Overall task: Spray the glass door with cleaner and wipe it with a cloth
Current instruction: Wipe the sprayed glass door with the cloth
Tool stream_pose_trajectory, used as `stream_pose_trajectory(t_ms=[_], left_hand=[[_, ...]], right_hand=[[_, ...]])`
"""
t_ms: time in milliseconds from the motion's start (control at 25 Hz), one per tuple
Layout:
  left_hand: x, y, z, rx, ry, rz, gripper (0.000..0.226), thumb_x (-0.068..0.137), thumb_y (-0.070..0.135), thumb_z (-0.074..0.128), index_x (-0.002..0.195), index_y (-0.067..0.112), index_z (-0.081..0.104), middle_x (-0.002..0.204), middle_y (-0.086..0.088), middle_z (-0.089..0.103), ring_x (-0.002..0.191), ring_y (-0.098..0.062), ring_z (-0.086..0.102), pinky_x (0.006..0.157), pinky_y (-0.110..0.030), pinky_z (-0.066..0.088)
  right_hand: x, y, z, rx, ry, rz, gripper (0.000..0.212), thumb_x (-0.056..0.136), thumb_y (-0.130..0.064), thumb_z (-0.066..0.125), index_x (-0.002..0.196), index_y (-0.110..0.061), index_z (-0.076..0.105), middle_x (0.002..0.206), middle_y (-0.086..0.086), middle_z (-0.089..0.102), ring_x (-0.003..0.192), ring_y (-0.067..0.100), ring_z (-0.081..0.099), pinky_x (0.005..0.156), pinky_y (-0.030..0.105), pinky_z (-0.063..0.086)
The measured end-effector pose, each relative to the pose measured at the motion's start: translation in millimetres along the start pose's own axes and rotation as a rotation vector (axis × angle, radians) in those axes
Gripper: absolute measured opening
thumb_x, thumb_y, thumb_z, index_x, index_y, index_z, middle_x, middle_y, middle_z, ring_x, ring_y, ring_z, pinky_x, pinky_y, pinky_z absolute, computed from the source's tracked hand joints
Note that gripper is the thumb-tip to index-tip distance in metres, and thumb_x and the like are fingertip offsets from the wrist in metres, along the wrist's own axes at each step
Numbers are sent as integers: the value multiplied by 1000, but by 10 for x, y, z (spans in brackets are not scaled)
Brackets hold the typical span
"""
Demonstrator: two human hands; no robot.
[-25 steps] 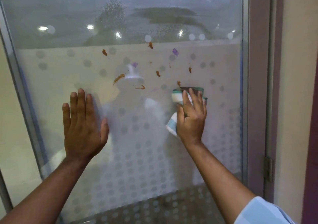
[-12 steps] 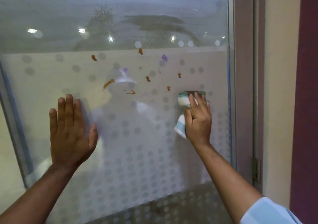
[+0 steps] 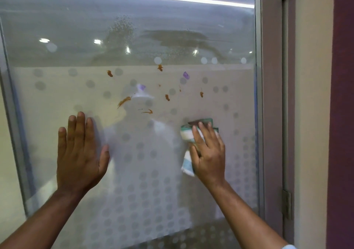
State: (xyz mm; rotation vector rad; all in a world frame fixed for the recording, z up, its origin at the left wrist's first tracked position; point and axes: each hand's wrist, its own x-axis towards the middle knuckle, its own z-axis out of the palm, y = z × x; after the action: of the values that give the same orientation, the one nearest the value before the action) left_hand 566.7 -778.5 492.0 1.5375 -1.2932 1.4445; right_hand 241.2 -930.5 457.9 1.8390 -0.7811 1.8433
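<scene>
The glass door [image 3: 57, 99] fills the view, frosted with a dot pattern below and clear above. Several orange-brown smears [image 3: 124, 101] and small purple marks [image 3: 185, 75] dot its middle. Spray droplets and a wiped streak [image 3: 182, 38] show on the upper clear band. My right hand [image 3: 208, 153] presses a folded white cloth with green stripes [image 3: 186, 133] flat against the glass, just below and right of the smears. My left hand [image 3: 80, 153] lies flat on the glass at the left, fingers spread, holding nothing. No spray bottle is in view.
The grey metal door frame [image 3: 270, 114] runs down the right side with a hinge [image 3: 286, 204] low on it. Beyond it stand a cream wall [image 3: 312, 114] and a dark maroon strip [image 3: 342, 114]. Another frame edge [image 3: 13, 114] slants down the left.
My right hand and the cloth have slid downward on the glass, away from the small smear it was over. The view has shifted upward and to the right. My left hand stays flat on the glass.
</scene>
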Motion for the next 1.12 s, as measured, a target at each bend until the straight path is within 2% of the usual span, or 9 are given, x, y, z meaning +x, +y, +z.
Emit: stream_pose_trajectory(t_ms=[120, 240, 360, 440, 520, 640, 760, 880, 1120], left_hand=[[12, 17, -7, -1, 3, -10, 85, 105, 45, 37, 171, -2, 13, 182, -22, 6, 170, -42, 8, 137, -64, 12], [17, 40, -24, 8, 7, -8, 84, 105, 43, 38, 171, -3, 14, 182, -24, 8, 170, -43, 10, 136, -64, 14], [7, 36, -29, 9, -7, -12, 84, 105, 43, 38, 170, -4, 15, 181, -26, 10, 169, -44, 10, 136, -65, 14], [14, 35, -19, 12, -13, -14, 85, 104, 43, 37, 170, -4, 15, 181, -25, 10, 170, -43, 9, 136, -64, 14], [19, 34, -16, 9, -15, -26, 85, 103, 44, 38, 170, -3, 15, 181, -25, 10, 170, -43, 9, 136, -63, 13], [18, 27, -18, 10, -17, -24, 86, 102, 44, 38, 171, -2, 13, 181, -24, 10, 170, -42, 8, 137, -61, 10], [14, 22, -19, 7, -10, -14, 87, 103, 44, 39, 172, 0, 10, 182, -24, 9, 170, -41, 8, 138, -59, 9], [21, 24, -2, 21, -13, -12, 87, 103, 44, 38, 172, 0, 9, 182, -23, 8, 170, -41, 8, 138, -60, 10], [13, 27, -6, 39, -24, -7, 86, 103, 44, 39, 171, -2, 12, 182, -24, 8, 170, -42, 8, 136, -64, 15]], right_hand=[[402, 197, -8, 11, 65, 165, 51, 96, -17, 58, 145, -10, 63, 155, 14, 59, 148, 35, 51, 119, 62, 41], [983, 221, 5, 89, 146, 284, 48, 97, -15, 63, 144, -4, 63, 152, 19, 61, 147, 40, 51, 120, 62, 39], [1418, 166, 46, 109, 172, 292, 48, 101, -20, 61, 146, -5, 61, 153, 18, 60, 149, 40, 48, 121, 61, 36], [1526, 78, 99, 91, 153, 275, 50, 105, -28, 51, 151, -9, 57, 158, 14, 56, 153, 36, 43, 126, 61, 31], [1409, 0, 136, 88, 102, 177, 54, 102, -27, 47, 154, -13, 54, 162, 12, 52, 156, 34, 39, 128, 60, 27], [886, 8, 109, -17, 44, 2, 61, 95, -22, 56, 155, -16, 52, 164, 8, 49, 158, 31, 36, 127, 56, 31], [763, 140, 45, -32, 67, 80, 57, 97, -19, 53, 154, -14, 54, 162, 11, 51, 156, 33, 41, 124, 60, 35], [1237, 155, 70, 53, 123, 214, 52, 101, -14, 49, 153, -6, 54, 160, 18, 53, 154, 39, 41, 124, 63, 33], [1894, -45, 165, 96, 92, 122, 55, 102, -17, 45, 156, -10, 50, 163, 11, 51, 157, 34, 37, 128, 62, 26]])
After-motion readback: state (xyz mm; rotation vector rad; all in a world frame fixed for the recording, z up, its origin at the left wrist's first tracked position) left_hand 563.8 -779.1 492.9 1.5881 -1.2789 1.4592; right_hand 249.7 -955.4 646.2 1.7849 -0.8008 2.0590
